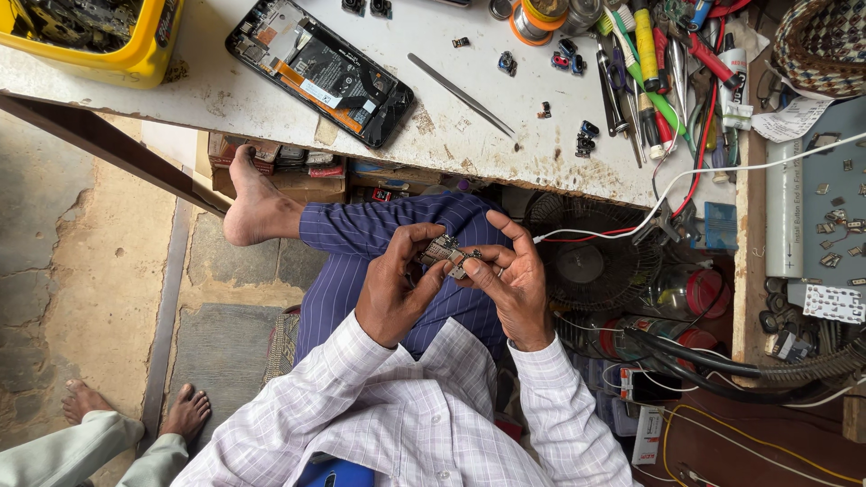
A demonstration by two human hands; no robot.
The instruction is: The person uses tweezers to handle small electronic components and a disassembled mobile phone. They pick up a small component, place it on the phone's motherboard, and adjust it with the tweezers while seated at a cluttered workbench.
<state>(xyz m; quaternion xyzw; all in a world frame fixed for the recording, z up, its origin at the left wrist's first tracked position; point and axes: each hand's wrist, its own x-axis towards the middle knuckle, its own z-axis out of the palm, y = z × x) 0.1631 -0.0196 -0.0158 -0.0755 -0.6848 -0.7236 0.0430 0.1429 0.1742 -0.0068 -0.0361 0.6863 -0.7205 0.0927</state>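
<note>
Opened phone [320,70] on workbench [225,95], tweezers [460,93] right of it.

I see both my arms bent and reaching forward over my lap. My left hand [394,287] and my right hand [512,275] meet in the middle, close together. The fingers of both hands curl in and pinch at the tips. My left thumb points up. Both wrists stick out of checked sleeves.

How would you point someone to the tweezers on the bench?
Start at the white workbench, then find the opened phone lying on it. Just right of the phone lie the tweezers: a long, thin, bare metal pair, alone, apart from the coloured tools further right.
</note>
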